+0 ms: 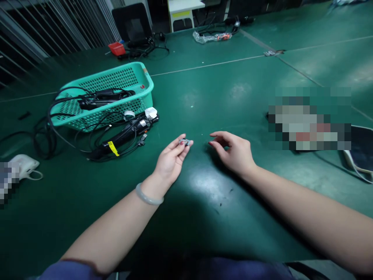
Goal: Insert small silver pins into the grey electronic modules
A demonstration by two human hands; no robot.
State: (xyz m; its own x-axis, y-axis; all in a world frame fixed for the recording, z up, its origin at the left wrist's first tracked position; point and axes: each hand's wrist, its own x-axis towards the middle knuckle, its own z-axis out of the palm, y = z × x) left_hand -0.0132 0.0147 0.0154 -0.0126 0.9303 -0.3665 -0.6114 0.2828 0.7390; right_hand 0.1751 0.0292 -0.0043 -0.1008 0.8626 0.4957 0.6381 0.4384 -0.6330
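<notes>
My left hand (169,162), with a pale bangle at its wrist, pinches a small silvery part (185,142) between thumb and fingers. The part is too small to make out its exact kind. To the right of it, my right hand (237,152) is held above the green table, thumb and forefinger apart, with nothing seen between them. Left of my left hand lies a long black tool (125,137) with a yellow label and a cord. Beside that tool a cable plug (142,140) rests on the table.
A green plastic basket (112,72) at left holds black corded tools. At right are a blurred-out item (303,124) and a dark-screened device (363,149). A white object (27,165) lies far left. Behind stand a black screen (132,23) and a red box (117,49).
</notes>
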